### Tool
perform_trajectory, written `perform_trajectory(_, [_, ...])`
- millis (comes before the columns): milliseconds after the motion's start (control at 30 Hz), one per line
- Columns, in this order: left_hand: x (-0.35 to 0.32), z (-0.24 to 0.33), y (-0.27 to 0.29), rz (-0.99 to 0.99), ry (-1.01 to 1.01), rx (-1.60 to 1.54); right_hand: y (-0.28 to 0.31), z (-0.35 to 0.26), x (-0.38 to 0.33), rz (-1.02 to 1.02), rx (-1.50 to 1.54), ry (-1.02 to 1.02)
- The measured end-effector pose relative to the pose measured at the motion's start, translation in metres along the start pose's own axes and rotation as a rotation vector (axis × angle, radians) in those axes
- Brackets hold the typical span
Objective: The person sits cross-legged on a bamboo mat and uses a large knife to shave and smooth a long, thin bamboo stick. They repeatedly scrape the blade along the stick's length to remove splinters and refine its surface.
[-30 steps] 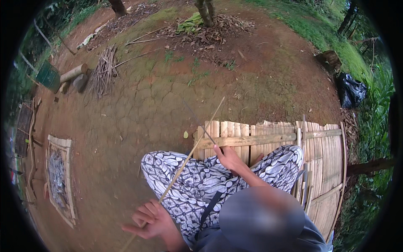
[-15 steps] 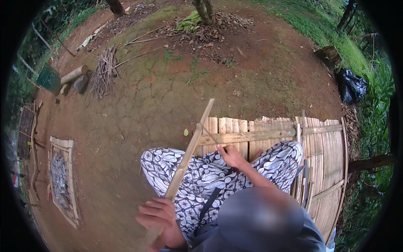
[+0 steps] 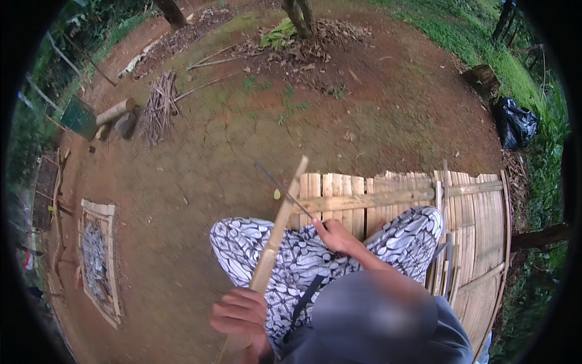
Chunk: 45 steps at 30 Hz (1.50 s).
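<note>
Bamboo strip (image 3: 276,227) in left hand (image 3: 239,315)

A second ago the left hand (image 3: 241,316) lay open, low in the frame, with only a thin stick across the lap. It has since closed around a flat bamboo slat (image 3: 276,233), which now stands steeper, its tip nearer the frame's centre. The right hand (image 3: 332,235) has shifted slightly lower.
</note>
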<state>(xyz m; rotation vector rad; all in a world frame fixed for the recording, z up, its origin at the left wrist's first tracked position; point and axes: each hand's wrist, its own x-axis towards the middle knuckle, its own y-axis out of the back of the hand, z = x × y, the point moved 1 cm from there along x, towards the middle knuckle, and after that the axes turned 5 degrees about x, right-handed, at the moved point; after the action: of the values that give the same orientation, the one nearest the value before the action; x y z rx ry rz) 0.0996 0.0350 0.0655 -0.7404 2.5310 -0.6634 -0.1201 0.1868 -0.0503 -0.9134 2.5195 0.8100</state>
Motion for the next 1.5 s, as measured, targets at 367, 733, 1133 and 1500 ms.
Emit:
perform_trajectory(367, [0.026, -0.029, -0.049, -1.015, -0.620, 1.733, -0.043, -0.044, -0.057, -0.180, 0.155, 0.528])
perform_trajectory(733, [0.013, -0.073, -0.104, -1.253, -0.288, 1.549, -0.029, -0.083, -0.092, -0.128, 0.212, 0.530])
perform_trajectory(1133, [0.026, -0.066, -0.092, -0.978, -0.182, 1.707, -0.002, -0.040, -0.066, 0.183, 0.120, 0.176])
perform_trajectory(1500, [0.020, -0.091, -0.100, -0.997, -0.122, 1.741, -0.035, -0.073, -0.107, -0.031, 0.247, 0.568])
